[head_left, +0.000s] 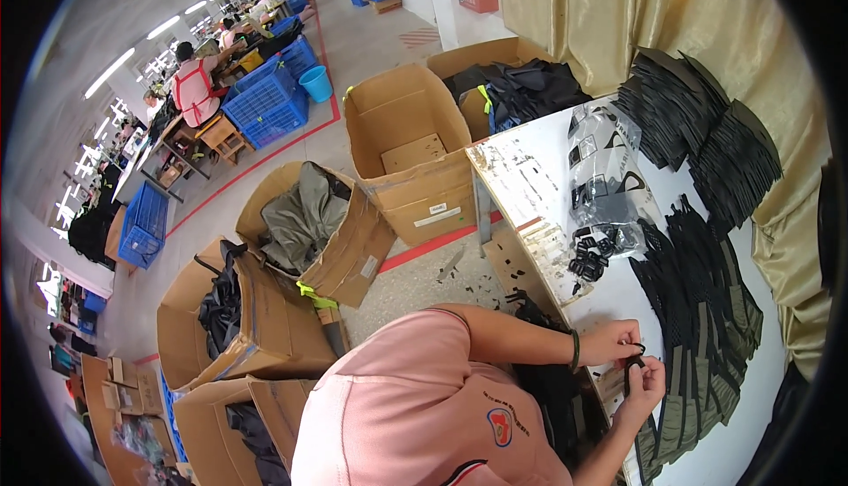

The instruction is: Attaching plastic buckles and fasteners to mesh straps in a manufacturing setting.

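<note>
Over the near edge of the white table, my two hands meet at a small black piece. My left hand, with a dark band on its wrist, is closed in a pinch on a small black loop, perhaps a buckle. Right beside it my right hand is closed on the end of a black strap. Fingers partly cover both pieces. Next to the hands lies a spread of black and olive straps. Loose black buckles are heaped farther up the table by a clear plastic bag.
Stacks of black strips stand at the table's far end, against a gold curtain. Cardboard boxes with dark cloth stand behind and to the left. Blue crates and a seated person are across the aisle.
</note>
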Demonstrator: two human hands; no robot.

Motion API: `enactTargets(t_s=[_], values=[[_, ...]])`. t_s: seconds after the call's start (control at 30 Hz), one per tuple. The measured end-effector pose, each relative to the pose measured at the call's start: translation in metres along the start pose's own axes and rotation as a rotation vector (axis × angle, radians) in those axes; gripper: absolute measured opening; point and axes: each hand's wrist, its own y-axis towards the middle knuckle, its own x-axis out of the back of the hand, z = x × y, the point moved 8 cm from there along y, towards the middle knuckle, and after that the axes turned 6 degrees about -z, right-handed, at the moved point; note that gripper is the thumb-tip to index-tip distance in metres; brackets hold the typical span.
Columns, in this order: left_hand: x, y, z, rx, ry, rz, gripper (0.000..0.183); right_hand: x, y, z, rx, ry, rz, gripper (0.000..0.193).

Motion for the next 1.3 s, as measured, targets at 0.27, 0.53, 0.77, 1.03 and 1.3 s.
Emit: enactTargets(t_s=[0.27,0.53,0.77,1.03,1.3], values=[[-0.009,-0.014,-0.044,-0.26,0.256,0.032,0.01,-0.002,-0.001,-0.012,-0.123,0.252,-0.084,0.027],[-0.017,-0.024,-0.035,-0.267,0.287,0.098,0.012,0.011,-0.012,-0.007,-0.132,0.278,-0.19,0.028],[-0.008,-0.026,-0.033,-0.26,0.434,0.082,0.015,0.003,-0.01,-0.011,-0.144,0.054,-0.122,0.025],[0.0,-0.03,-0.025,-0.151,0.17,0.168,0.016,-0.006,-0.01,-0.031,-0.429,0.484,-0.047,0.024],[-0.006,-0.035,-0.02,-0.212,0.11,0.143,0.022,0.002,-0.015,0.003,-0.077,0.083,-0.155,0.024]])
